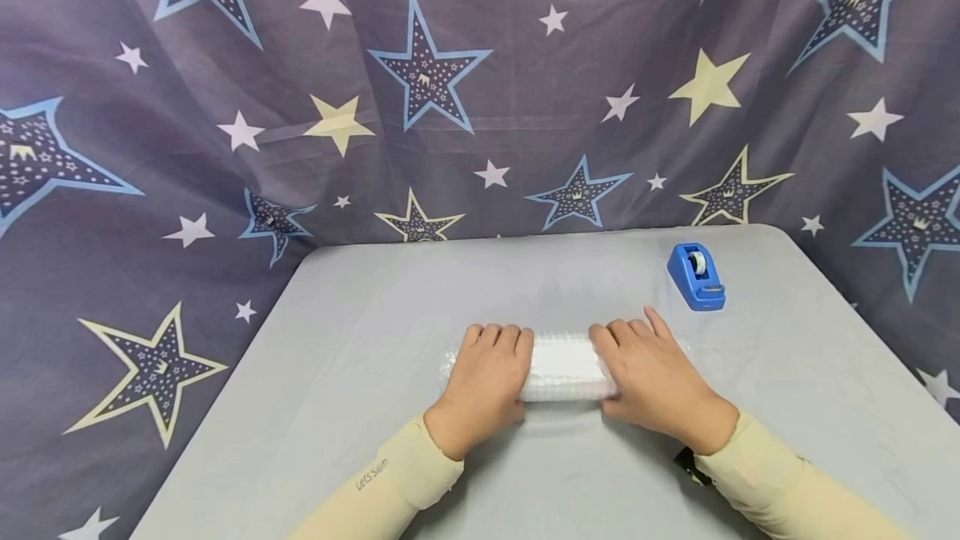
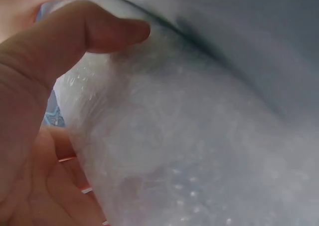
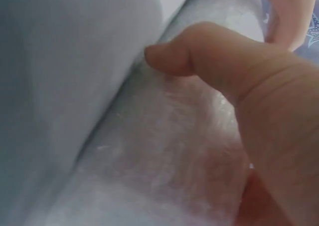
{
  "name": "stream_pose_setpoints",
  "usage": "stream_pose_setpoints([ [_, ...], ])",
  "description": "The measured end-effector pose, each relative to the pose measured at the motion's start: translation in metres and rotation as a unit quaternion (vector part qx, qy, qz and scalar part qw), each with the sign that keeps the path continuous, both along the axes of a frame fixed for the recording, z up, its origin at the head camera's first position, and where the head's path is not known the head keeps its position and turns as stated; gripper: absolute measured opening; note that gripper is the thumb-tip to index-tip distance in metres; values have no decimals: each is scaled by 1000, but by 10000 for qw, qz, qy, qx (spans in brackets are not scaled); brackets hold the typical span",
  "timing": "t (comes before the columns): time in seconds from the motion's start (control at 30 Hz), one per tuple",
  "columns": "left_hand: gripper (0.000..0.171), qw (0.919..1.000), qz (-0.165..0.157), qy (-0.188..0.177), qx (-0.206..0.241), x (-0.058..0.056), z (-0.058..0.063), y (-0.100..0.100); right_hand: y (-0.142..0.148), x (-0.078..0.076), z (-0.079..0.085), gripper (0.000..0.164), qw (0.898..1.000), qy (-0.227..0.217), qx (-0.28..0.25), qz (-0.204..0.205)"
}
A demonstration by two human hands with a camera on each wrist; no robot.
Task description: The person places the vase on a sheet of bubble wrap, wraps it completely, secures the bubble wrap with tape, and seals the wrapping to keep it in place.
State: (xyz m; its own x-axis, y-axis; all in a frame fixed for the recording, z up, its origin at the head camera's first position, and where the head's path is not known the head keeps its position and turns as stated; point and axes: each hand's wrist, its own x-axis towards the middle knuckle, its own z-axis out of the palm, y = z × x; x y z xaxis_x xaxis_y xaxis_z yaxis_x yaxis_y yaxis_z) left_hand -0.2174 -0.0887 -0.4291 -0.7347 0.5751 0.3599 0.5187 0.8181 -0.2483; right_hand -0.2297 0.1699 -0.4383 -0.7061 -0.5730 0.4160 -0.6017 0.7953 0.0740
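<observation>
A bundle of clear bubble wrap (image 1: 566, 367) lies crosswise on the grey table, with something white showing through its middle. My left hand (image 1: 491, 373) grips its left part, fingers over the top and thumb along the near side. On the right part, my right hand (image 1: 652, 369) holds it the same way, with one finger raised. In the left wrist view the left thumb (image 2: 107, 31) presses on the wrap (image 2: 159, 131). The right wrist view has the right thumb (image 3: 199, 51) against the wrap's surface (image 3: 164, 136). What is wrapped inside is hidden by the layers.
A blue tape dispenser (image 1: 697, 277) with a roll of tape stands at the back right of the table (image 1: 360, 340). Behind the table's far edge hangs a dark curtain (image 1: 517, 90) printed with stars.
</observation>
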Motion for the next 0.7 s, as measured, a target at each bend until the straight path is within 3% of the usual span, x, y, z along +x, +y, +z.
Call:
stream_pose_setpoints([
  [0.23, 57, 9997, -80, -105, -218, 10, 7, 1, -1, 9, 7, 78, 9999, -88, 94, 97],
  [0.37, 58, 9993, -106, -252, -271, 13, 10, 1, -2, 12, 9, 77, 9995, -257, 136, 109],
  [0.7, 58, 9992, -113, -371, -94, 9, 8, 0, 1, 11, 8, 70, 9993, -355, -56, 140],
])
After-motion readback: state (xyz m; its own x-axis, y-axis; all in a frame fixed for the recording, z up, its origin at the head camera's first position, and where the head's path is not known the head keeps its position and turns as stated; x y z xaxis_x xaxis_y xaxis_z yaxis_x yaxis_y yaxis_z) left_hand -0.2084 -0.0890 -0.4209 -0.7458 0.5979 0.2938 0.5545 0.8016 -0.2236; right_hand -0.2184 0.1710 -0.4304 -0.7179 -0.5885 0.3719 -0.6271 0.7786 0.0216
